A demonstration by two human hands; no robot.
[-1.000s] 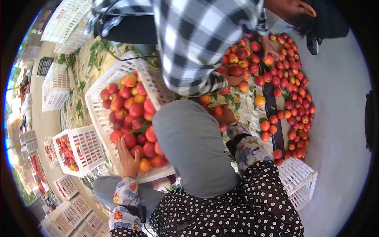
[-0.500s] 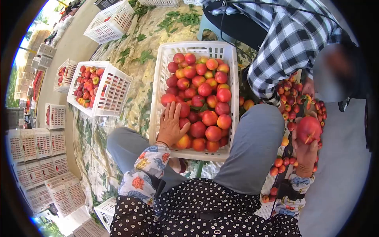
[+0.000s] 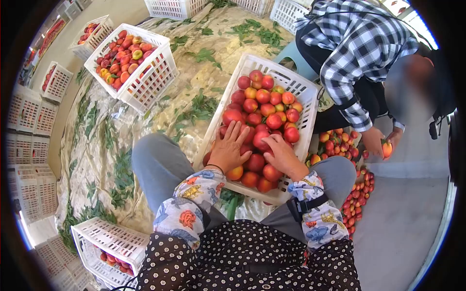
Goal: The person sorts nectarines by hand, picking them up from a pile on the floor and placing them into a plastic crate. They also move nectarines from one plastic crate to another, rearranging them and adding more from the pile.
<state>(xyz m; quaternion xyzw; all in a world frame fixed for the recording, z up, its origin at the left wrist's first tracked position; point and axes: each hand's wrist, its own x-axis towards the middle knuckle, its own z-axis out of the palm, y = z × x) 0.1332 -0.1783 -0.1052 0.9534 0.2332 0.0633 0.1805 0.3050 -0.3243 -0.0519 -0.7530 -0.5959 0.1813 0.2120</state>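
Observation:
Between my knees stands a white plastic crate [image 3: 309, 99] holding many red and yellow nectarines [image 3: 264, 110]. My left hand [image 3: 229, 148] rests on the fruit at the crate's left side, palm down with fingers spread. At the near right part of the crate, my right hand [image 3: 283, 154] has its fingers curled around a red nectarine [image 3: 261, 140], which sits among the others. The underside of that grip is hidden.
A co-worker in a checked shirt [image 3: 359, 53] holds a nectarine [image 3: 386, 149] over a fruit pile [image 3: 357, 201] at right. More crates of fruit stand at left [image 3: 145, 89] and lower left [image 3: 109, 230]. Leaves litter the sheet [image 3: 194, 72].
My right hand has come from the fruit pile at right into the crate with a nectarine. My left hand stays on the fruit. The view has turned rightward.

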